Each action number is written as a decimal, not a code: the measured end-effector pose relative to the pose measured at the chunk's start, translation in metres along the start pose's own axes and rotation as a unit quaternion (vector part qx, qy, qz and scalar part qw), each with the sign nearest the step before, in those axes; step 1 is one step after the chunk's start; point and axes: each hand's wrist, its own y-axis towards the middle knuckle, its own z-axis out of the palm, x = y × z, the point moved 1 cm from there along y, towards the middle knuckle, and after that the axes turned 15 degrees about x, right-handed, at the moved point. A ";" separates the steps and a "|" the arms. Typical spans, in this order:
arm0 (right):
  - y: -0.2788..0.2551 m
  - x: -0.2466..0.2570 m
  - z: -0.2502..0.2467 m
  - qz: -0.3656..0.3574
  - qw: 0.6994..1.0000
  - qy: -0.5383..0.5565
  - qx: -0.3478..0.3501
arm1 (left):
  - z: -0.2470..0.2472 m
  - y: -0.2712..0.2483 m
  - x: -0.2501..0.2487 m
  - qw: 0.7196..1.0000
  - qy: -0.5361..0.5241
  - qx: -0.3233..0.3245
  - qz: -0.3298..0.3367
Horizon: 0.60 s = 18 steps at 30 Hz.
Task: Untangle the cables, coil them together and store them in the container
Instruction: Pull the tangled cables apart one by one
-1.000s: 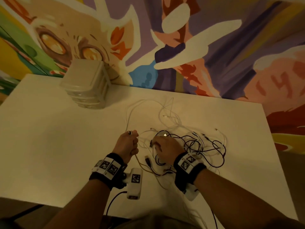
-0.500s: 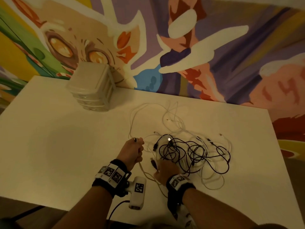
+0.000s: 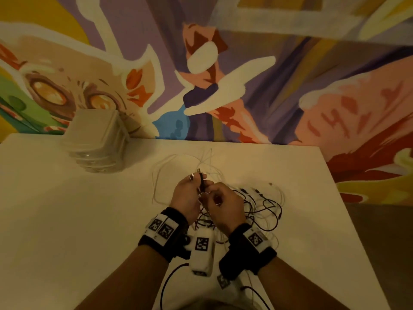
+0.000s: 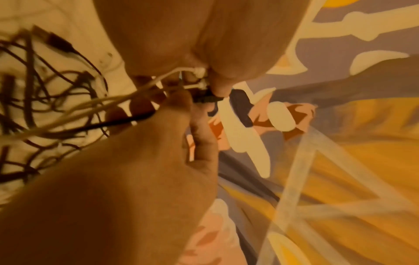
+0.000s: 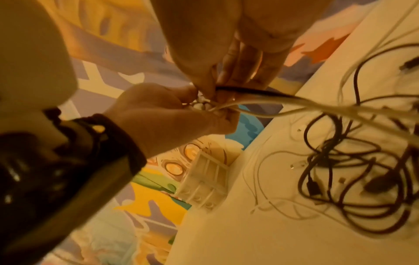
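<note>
A tangle of black and white cables [image 3: 259, 206] lies on the white table [image 3: 67, 220], right of centre. Both hands are raised above it, fingertips together. My left hand [image 3: 197, 182] pinches a bunch of cable ends; the white plugs [image 4: 199, 86] and a black plug [image 4: 207, 98] show in the left wrist view. My right hand [image 3: 209, 194] pinches the black cable [image 5: 249, 92] right beside them. White cables [image 5: 283, 105] run from the hands down to the tangle [image 5: 353, 172]. The clear plastic container [image 3: 96, 144] stands at the back left, its lid on.
A painted mural wall [image 3: 268, 97] rises directly behind the table. The table's right edge [image 3: 348, 220] drops to a dark floor. Bare tabletop spreads to the left of the hands, in front of the container [image 5: 204, 182].
The right hand left the tangle on the table and rose with a black cable end to meet the left hand. Both hands now hold cable ends together above the table.
</note>
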 end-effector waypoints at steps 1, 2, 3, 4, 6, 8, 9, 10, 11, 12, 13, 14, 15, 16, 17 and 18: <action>-0.002 0.002 -0.006 0.001 1.000 0.005 0.006 | 0.005 0.001 -0.002 1.000 -0.015 0.003 0.003; -0.004 0.003 -0.011 0.008 1.000 0.013 0.021 | 0.009 0.003 -0.005 1.000 -0.027 0.003 0.008; -0.007 0.004 -0.018 0.017 0.999 0.023 0.041 | 0.013 0.005 -0.009 0.999 -0.044 0.005 0.018; -0.010 0.003 -0.025 0.026 0.998 0.024 0.057 | 0.015 0.008 -0.014 0.997 -0.069 0.010 0.031; -0.014 -0.005 -0.040 0.030 0.997 -0.017 0.074 | 0.015 0.013 -0.027 0.992 -0.115 0.028 0.053; -0.015 -0.013 -0.057 0.026 0.993 -0.070 0.089 | 0.013 0.015 -0.039 0.990 -0.117 0.053 0.057; -0.013 -0.016 -0.065 0.025 0.991 -0.085 0.100 | 0.012 0.015 -0.043 0.991 -0.106 0.062 0.056; -0.010 -0.016 -0.071 0.026 0.989 -0.094 0.113 | 0.012 0.015 -0.045 0.992 -0.089 0.065 0.059; -0.006 -0.016 -0.076 0.025 0.986 -0.105 0.130 | 0.012 0.015 -0.046 0.993 -0.070 0.066 0.067; -0.002 -0.015 -0.078 0.020 0.981 -0.125 0.148 | 0.012 0.015 -0.046 0.993 -0.051 0.065 0.078; 0.001 -0.013 -0.079 0.014 0.975 -0.146 0.167 | 0.013 0.015 -0.047 0.993 -0.033 0.065 0.090; 0.004 -0.012 -0.078 0.011 0.970 -0.163 0.183 | 0.014 0.015 -0.049 0.992 -0.019 0.066 0.102; 0.005 -0.013 -0.078 0.013 0.965 -0.173 0.197 | 0.015 0.014 -0.051 0.991 -0.008 0.069 0.112; 0.006 -0.013 -0.077 0.020 0.962 -0.175 0.210 | 0.016 0.014 -0.054 0.990 0.000 0.075 0.121; 0.007 -0.014 -0.077 0.031 0.960 -0.169 0.222 | 0.016 0.013 -0.057 0.988 0.005 0.079 0.130; 0.007 -0.015 -0.076 0.043 0.958 -0.159 0.232 | 0.017 0.012 -0.061 0.987 0.007 0.082 0.139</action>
